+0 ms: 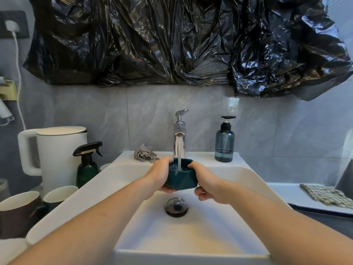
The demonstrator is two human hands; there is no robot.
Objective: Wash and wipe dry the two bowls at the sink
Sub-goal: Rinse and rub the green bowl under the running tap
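I am holding the dark teal faceted bowl [180, 179] under the running faucet [179, 136], above the basin of the white sink [191, 236] and over the drain [176, 206]. My left hand [161, 175] is gripping the bowl's left wall, fingers curling under its base. My right hand [206, 185] is pinching the right rim with the thumb on top; its lower fingers are curling below the bowl, and I cannot tell whether they are touching it.

The water stream [179, 161] is falling into the bowl, and water is pooling inside.

Hazards I am judging from this position:

- Slip. Wet glazed facets are giving little friction. The right-hand pinch is the weaker contact; if it is loosening, the bowl is likely to pivot on the left hand and drop onto the basin.
- Overflow and splash. The bowl is filling; the added weight is loading both grips, and spill may be running toward the counter.
- Contamination of the drying cloth. The patterned cloth [328, 196] is lying on the right counter, well apart from the stream, but splashing could be wetting it.

Only one bowl is in hand; I cannot tell where the second is.
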